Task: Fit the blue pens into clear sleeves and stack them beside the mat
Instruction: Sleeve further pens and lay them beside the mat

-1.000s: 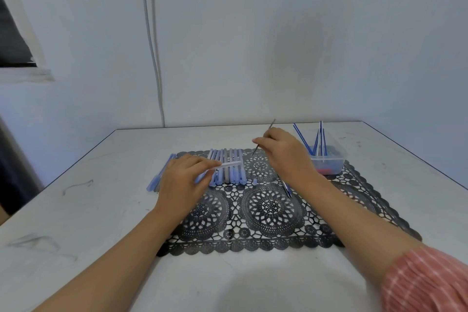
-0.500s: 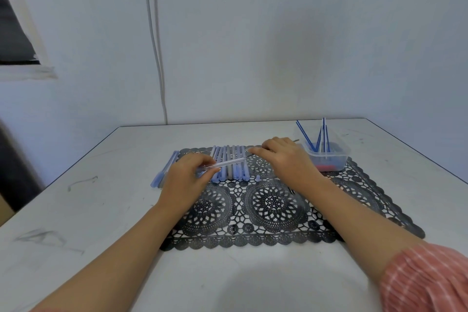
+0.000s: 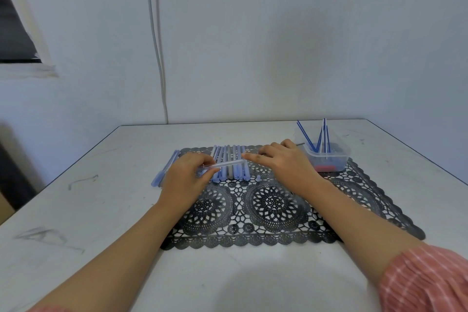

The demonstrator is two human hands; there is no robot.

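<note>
Fingers of the left hand (image 3: pixel 186 180) are pinching a clear sleeve (image 3: pixel 222 164) just above the lace mat (image 3: pixel 273 210), its long axis running left to right across a row of filled sleeves (image 3: pixel 229 162) pointing away. The right hand (image 3: pixel 283 162), grip clamped on a thin pen (image 3: pixel 300 144), is touching the sleeve's right end. Blue pens (image 3: pixel 306 138) are leaning in a tub (image 3: pixel 329 157).

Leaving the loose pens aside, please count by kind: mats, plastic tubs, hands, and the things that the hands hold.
Mat: 1
Plastic tub: 1
Hands: 2, the left hand and the right hand
Clear sleeve, held: 1
Thin stick, held: 1
Total: 6
</note>
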